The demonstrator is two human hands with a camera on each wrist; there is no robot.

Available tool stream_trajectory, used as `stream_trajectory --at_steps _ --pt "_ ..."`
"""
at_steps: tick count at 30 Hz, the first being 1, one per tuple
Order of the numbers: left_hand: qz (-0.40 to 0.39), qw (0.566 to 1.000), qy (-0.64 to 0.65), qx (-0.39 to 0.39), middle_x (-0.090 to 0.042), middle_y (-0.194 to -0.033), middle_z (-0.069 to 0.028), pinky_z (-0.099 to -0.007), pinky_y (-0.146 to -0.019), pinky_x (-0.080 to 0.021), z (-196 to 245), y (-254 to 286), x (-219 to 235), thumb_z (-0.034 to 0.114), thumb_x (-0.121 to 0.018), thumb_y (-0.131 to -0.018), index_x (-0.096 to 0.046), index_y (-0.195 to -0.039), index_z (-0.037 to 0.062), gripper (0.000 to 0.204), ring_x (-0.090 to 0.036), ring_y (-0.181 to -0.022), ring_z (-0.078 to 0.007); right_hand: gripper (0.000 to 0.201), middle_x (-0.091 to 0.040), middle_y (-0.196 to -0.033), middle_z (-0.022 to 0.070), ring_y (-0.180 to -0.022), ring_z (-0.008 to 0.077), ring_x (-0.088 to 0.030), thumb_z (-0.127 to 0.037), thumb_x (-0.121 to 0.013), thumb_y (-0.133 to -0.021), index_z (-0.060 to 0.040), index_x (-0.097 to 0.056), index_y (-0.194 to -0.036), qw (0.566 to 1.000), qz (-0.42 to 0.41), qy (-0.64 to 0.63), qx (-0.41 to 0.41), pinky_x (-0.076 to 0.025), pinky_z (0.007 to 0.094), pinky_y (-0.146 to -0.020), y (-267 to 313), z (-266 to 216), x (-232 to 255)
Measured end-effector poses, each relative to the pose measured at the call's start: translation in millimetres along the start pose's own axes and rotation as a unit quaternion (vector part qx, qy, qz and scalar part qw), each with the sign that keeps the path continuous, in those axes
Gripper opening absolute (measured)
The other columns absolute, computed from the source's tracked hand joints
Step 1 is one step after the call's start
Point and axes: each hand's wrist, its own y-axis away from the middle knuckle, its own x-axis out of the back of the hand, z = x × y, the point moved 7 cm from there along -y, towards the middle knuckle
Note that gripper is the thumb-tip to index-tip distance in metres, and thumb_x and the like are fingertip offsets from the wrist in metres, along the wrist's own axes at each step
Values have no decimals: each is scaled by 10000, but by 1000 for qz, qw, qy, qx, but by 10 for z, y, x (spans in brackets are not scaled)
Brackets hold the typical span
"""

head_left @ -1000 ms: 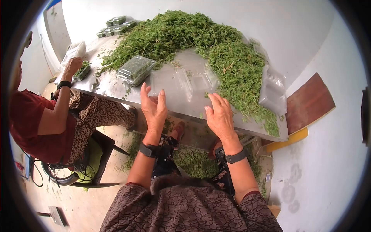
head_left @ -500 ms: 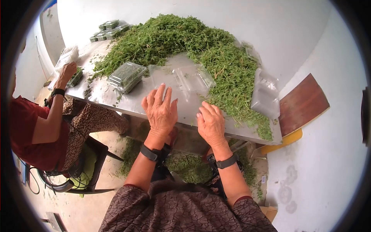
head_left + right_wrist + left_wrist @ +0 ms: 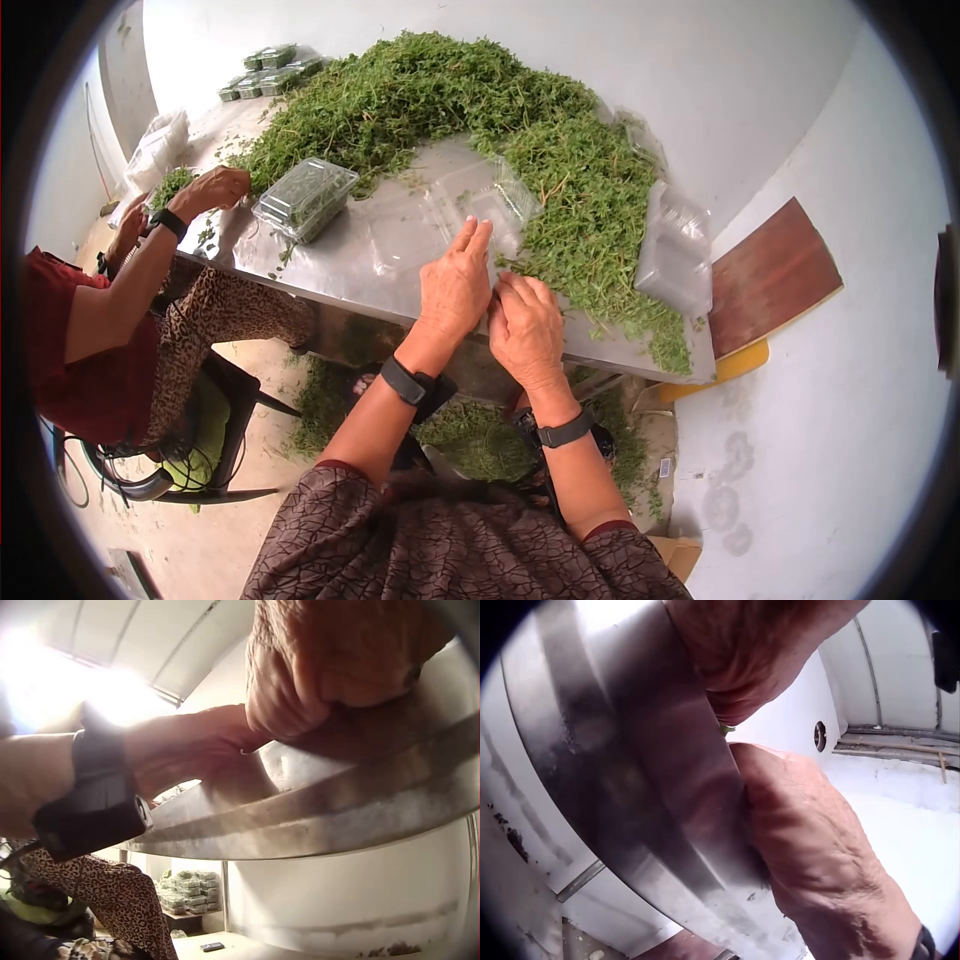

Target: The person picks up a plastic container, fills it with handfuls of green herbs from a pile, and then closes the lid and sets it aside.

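My left hand (image 3: 457, 288) is held over the front edge of the metal table (image 3: 345, 262), its fingers extended toward the back. Close beside it is my right hand (image 3: 527, 325), fingers loosely bent. The hands overlap in the right wrist view, where the right hand's fingers look curled. A small green bit (image 3: 726, 730) shows between the hands in the left wrist view. Beyond them lie clear plastic boxes (image 3: 490, 195), beside a large heap of green sprigs (image 3: 585, 200). A closed clear box of greens (image 3: 305, 200) stands to the left.
Another person (image 3: 100, 340) sits at the left, hands at greens near white plastic packaging (image 3: 158, 150). Filled boxes (image 3: 270, 72) are stacked at the back left. Stacked clear trays (image 3: 675, 250) rest at the right end, near a brown board (image 3: 775, 275). Cut greens (image 3: 475, 440) cover the floor below.
My hands have come together from apart; the left moved right and turned with its fingers leaning right. The view shifted, and the seated person's hands moved at the greens.
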Motion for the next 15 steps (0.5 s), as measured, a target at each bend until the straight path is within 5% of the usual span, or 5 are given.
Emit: stream_trajectory --at_steps 2,6,8,15 --pt "-64 998 -12 18 -586 -1212 -150 -389 -677 -541 -18 -37 -89 33 -576 -762 -545 -1198 84 440 -657 -839 -333 202 -632 -1067 122 -1011 313 -557 -52 -594 -759 20 -630 -945 1000 -3 1 -1 -449 403 -871 -9 -9 5" --pt "-56 998 0 40 -590 -1127 -127 -390 -738 -503 -91 -56 -109 19 -571 -728 -590 -1144 94 423 -621 -885 -324 205 -629 -1066 117 -1016 313 -551 -51 -594 -758 19 -627 -949 1000 -6 2 -4 -447 404 -873 -20 -21 9" --pt "9 997 -70 -34 -555 -1031 -105 -382 -765 -436 -40 -50 38 12 -575 -707 -636 -1076 106 385 -557 -880 -299 206 -629 -1070 116 -1018 315 -549 -51 -597 -758 20 -626 -949 1000 -6 0 -5 -447 405 -873 -19 -13 7" --pt "77 990 -115 -20 -533 -1001 -93 -388 -751 -388 -105 90 304 8 -582 -690 -654 -1014 113 348 -512 -872 -282 201 -627 -1088 119 -1030 318 -547 -47 -606 -762 20 -623 -951 1000 4 -3 -5 -446 410 -878 13 2 -13"
